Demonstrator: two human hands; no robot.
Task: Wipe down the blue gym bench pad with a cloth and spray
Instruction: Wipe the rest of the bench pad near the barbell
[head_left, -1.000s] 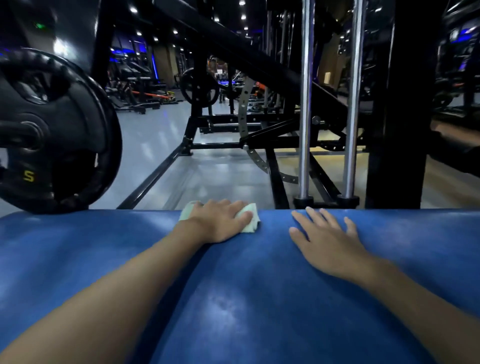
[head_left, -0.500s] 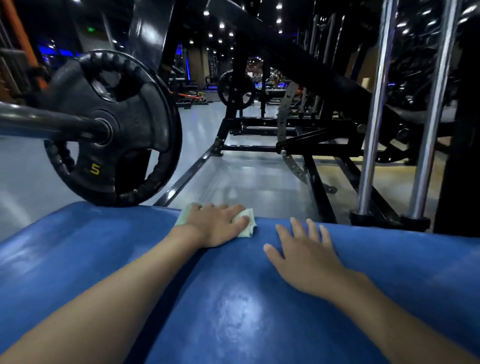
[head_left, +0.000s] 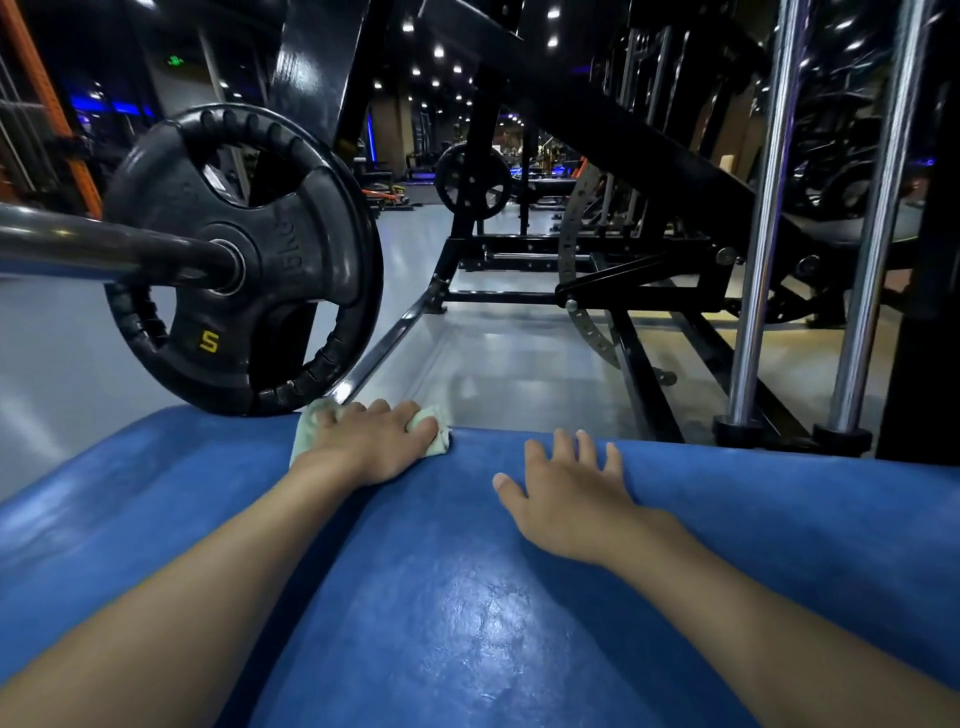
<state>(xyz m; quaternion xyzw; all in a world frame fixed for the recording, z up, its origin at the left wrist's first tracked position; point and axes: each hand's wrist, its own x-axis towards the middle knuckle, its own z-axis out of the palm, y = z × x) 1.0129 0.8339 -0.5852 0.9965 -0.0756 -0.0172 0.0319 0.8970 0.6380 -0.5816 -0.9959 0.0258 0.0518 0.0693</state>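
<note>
the left hand (head_left: 371, 441) lies on a pale green cloth (head_left: 435, 435) at the far edge of the blue bench pad (head_left: 467, 597), fingers curled over it and holding it bunched against the vinyl. the right hand (head_left: 571, 493) rests flat and spread on the pad just to the right, holding nothing and bracing the body.

this looks like the wiping pass along the far rim. to do it well, press with the palm, drag in long overlapping strokes across the pad, and roll the cloth over the rounded edge so the lip gets cleaned too. opening the cloth out would cover more surface. the black weight plate (head_left: 244, 260) hangs near the left knuckles, so sweeps to the left need care. no spray bottle is in view.

the plate carries a yellow "5" (head_left: 209, 341). raised lettering by its hub looks like a weight mark but is hard to read.
</note>
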